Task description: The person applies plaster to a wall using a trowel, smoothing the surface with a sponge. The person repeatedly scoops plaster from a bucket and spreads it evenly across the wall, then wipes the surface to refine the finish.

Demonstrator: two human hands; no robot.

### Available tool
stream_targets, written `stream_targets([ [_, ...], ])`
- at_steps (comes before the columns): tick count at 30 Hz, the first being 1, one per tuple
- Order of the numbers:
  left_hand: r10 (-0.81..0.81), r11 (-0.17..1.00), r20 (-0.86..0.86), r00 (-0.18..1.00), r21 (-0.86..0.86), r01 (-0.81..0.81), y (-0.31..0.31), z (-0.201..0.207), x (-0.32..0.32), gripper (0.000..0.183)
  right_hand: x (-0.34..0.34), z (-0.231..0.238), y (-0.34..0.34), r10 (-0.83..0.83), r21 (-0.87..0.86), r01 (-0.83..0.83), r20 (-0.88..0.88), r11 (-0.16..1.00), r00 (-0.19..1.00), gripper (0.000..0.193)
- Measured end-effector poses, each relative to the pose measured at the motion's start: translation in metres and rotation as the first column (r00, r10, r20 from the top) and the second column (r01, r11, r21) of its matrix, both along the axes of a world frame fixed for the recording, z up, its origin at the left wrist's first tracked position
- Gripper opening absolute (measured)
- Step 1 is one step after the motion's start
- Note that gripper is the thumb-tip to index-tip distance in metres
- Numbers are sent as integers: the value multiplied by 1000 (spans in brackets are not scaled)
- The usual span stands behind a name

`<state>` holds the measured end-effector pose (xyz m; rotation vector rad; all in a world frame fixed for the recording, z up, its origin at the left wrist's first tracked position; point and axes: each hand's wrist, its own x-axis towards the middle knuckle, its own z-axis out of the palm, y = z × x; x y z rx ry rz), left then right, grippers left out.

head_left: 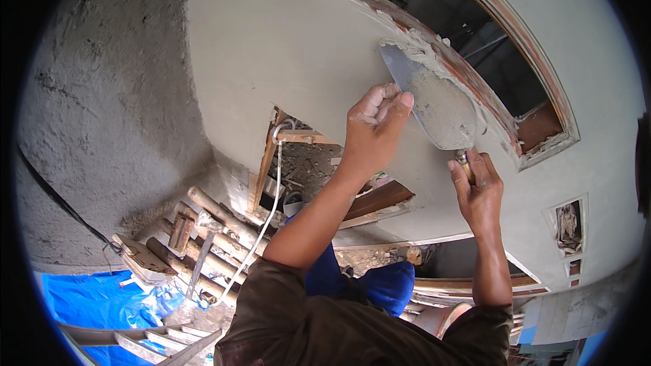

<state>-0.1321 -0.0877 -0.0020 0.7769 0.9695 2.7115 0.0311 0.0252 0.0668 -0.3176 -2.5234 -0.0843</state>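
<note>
A pointed steel trowel point(434, 105) lies against the pale plastered wall point(285, 47), along the lower edge of a window opening point(468, 27). Grey plaster covers much of its blade. My right hand point(483, 193) grips the short handle from below. Close by the blade's left edge, my left hand point(380, 122) is closed, with curled fingers smeared in plaster and the thumb at the blade's edge. What it holds, if anything, is hidden. Fresh, rough plaster point(420, 47) runs along the window edge above the blade.
Lower left are a log platform point(217, 220), a white cable point(278, 183), a metal ladder point(149, 342) and a blue tarp point(88, 298). A wood-framed opening point(264, 163) breaks the wall below my left hand. A small recessed box point(568, 228) sits at the right.
</note>
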Motion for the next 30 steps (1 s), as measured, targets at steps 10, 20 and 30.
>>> stream_targets([
  [10, -2, 997, -50, 999, 82, 7, -28, 12, -13, 27, -14, 21, -9, 25, -280, -60, -127, 958, 992, 38],
  [20, -120, 951, 194, 974, -258, 168, -27, -120, 20, 30, 48, 41, -9, -156, -212, 174, 101, 962, 983, 35],
  [30, 43, 906, 314, 948, -413, 96, -65, -171, 25, 31, -8, 49, -21, -51, -95, 62, 109, 994, 993, 36],
])
